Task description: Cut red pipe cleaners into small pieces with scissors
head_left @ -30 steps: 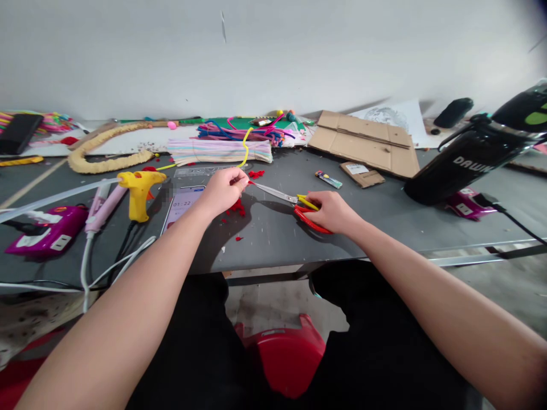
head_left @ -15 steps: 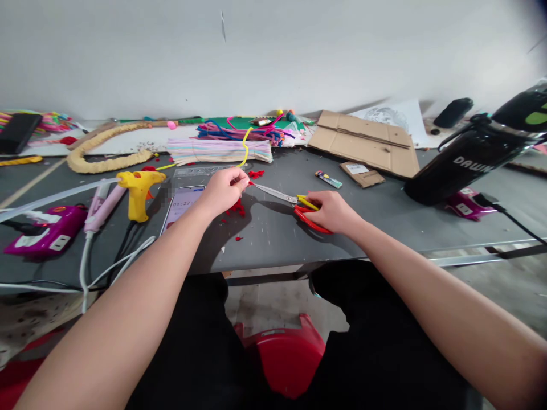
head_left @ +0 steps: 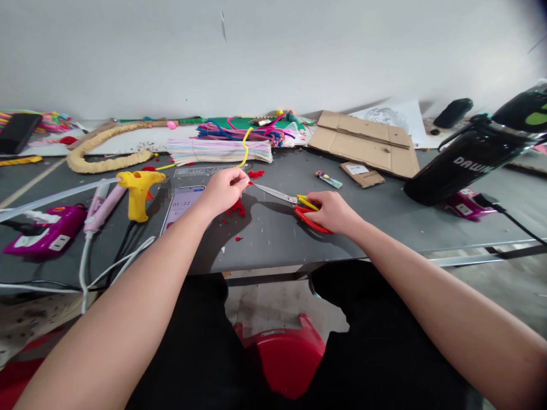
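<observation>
My left hand (head_left: 224,191) is closed in a pinch on a yellow pipe cleaner (head_left: 245,146) that curls up from my fingers, with a small red piece at the fingertips. My right hand (head_left: 332,212) grips the red and yellow handles of scissors (head_left: 282,196). The blades point left and their tips meet the pinched piece. Red fuzzy scraps (head_left: 236,209) lie on the grey table (head_left: 273,233) under my left hand.
A phone (head_left: 183,204) lies left of my left hand, beside a yellow glue gun (head_left: 139,191) and a pink tool (head_left: 100,206). Bundles of pipe cleaners (head_left: 220,151) lie behind. Cardboard (head_left: 363,142) and a black bottle (head_left: 470,159) are at the right. A magenta device (head_left: 43,233) with cables sits far left.
</observation>
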Demonstrator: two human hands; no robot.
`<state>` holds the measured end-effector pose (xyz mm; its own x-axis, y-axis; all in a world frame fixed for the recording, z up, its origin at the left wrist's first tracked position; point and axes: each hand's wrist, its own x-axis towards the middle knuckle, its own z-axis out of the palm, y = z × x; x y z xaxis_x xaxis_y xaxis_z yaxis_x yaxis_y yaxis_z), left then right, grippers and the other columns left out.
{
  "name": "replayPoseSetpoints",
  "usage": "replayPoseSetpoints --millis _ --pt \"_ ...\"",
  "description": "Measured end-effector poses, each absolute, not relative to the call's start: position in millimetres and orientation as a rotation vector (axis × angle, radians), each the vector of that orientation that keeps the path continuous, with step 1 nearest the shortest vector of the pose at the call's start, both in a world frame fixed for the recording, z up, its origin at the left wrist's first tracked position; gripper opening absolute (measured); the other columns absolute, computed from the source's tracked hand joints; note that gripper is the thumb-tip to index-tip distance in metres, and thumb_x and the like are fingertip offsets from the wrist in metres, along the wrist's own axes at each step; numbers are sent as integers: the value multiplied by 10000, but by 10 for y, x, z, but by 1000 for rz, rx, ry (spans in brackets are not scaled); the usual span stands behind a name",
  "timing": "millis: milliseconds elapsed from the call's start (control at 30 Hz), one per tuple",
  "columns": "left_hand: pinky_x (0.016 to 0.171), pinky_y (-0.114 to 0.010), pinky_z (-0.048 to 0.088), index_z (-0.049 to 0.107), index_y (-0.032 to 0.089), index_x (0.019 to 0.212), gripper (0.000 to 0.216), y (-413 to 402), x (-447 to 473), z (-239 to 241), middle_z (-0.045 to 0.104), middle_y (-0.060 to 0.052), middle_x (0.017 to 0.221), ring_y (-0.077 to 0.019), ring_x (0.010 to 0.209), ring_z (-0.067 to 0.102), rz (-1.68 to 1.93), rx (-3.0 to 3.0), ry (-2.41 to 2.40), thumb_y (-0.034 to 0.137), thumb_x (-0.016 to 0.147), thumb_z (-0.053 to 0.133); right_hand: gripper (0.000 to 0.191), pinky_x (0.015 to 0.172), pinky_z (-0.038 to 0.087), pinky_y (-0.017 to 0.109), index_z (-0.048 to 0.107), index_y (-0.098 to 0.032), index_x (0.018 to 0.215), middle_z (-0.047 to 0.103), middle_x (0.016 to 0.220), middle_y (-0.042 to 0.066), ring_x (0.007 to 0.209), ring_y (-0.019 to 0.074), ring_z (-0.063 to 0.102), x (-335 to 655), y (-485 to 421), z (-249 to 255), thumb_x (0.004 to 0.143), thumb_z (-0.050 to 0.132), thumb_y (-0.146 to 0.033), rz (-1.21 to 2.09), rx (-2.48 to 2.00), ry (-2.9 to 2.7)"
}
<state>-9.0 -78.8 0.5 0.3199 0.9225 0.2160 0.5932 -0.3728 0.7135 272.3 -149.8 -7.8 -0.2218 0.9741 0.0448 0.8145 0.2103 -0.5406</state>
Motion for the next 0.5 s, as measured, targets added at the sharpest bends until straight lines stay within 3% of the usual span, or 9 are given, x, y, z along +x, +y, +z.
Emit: replayPoseSetpoints --millis 333,500 --pt "612 -287 420 559 187 745 128 -793 -93 6 575 -12 670 -148 603 544 854 2010 1310 290 814 525 292 615 300 266 416 -212 611 433 624 -7 714 167 511 2727 -1490 -83 732 611 -392 581 -1678 -2102" --pt "606 -283 408 549 187 725 123 -819 -83 46 575 -10 662 -144 601 539 850 2006 1314 272 810 523 292 601 294 270 423 -206 617 486 661 -5 654 135 437 2714 -1498 -74 739 605 -398 551 -1701 -2096"
